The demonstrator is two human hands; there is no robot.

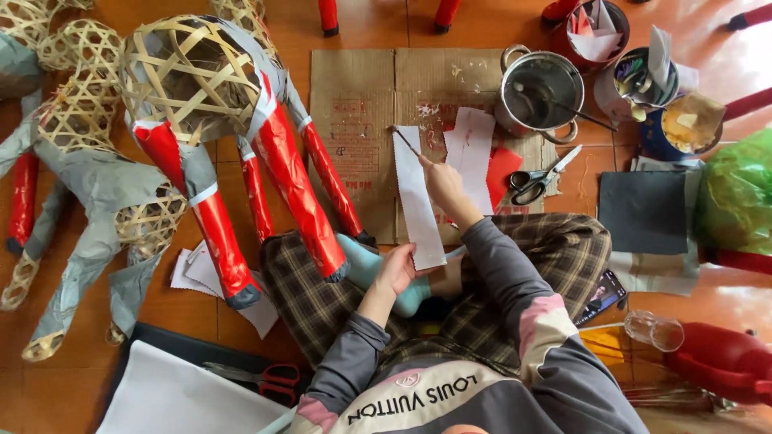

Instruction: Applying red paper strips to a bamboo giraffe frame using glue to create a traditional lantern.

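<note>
Fingers [438, 173] seemingly pinching brush [406, 142]; paper strip [418, 201]

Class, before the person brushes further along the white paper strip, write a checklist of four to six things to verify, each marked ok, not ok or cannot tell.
1. Left hand holds the near end of the white paper strip: ok.
2. Right hand has a grip on the brush: ok.
3. Brush tip lies at the strip's far end: ok.
4. Strip rests on the cardboard sheet, not the bare floor: ok.
5. Metal pot stands upright beside the cardboard: ok.
6. Brush is loaded with glue: cannot tell.
</note>
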